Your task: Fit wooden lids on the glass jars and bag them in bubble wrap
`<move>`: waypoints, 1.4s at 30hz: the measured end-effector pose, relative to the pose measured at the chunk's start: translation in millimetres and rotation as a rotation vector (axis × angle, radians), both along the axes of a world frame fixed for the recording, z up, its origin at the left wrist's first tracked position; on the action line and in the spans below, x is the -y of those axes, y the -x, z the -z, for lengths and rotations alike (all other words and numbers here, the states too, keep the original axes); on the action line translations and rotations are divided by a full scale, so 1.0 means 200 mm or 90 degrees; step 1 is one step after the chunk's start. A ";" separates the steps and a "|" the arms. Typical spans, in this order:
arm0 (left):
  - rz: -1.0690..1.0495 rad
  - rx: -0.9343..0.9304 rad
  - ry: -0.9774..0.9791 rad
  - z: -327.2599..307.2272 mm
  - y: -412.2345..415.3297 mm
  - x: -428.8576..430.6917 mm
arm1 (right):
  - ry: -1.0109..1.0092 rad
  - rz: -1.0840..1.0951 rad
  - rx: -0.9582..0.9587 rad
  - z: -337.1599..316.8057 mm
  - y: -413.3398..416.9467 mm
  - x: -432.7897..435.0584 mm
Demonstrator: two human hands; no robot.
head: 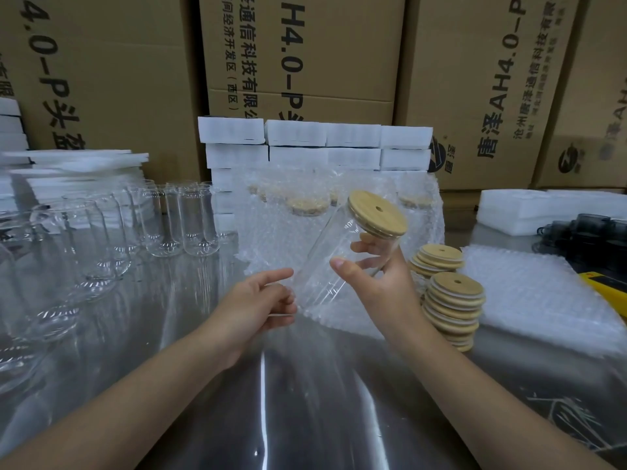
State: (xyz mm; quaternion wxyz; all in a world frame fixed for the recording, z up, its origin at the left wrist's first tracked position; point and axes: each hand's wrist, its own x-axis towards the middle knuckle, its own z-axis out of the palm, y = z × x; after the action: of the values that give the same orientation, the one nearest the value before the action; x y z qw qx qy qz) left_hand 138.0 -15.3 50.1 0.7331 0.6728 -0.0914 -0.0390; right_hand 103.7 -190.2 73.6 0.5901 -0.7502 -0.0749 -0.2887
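My right hand (376, 286) grips a clear glass jar (325, 262) held tilted above the table, its round wooden lid (377, 213) with a small hole seated on the mouth at the upper right. My left hand (268, 300) is at the jar's bottom end, fingers curled, thumb and forefinger pinching the edge of a thin clear bubble-wrap bag (281, 312) that is hard to make out. Two stacks of wooden lids (453, 300) stand just right of my right hand. Bagged lidded jars (305, 212) lie in a bubble-wrap heap behind.
Several empty glass jars (179, 218) stand upright at the left on the shiny metal table (288, 401). Flat bubble-wrap bags (543, 293) lie at the right, with dark cups (590, 232) and white foam sheets (529, 208) behind. White foam blocks (315, 144) and cardboard boxes (305, 52) wall off the back.
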 end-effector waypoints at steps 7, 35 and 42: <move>-0.082 0.105 0.069 -0.02 -0.01 -0.02 | -0.018 -0.048 -0.017 0.00 0.00 -0.01; -0.171 0.421 0.002 0.01 0.12 0.05 | 0.056 -0.178 -0.018 0.06 0.02 -0.06; -0.226 0.460 0.092 -0.02 0.14 0.04 | 0.131 -0.353 -0.173 0.14 0.00 -0.08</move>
State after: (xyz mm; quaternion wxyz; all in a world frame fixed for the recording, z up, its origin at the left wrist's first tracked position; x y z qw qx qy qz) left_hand 110.4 -23.7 55.0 0.6944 0.5955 -0.2283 0.3333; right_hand 103.7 -173.9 45.6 0.5718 -0.7886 -0.2261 -0.0050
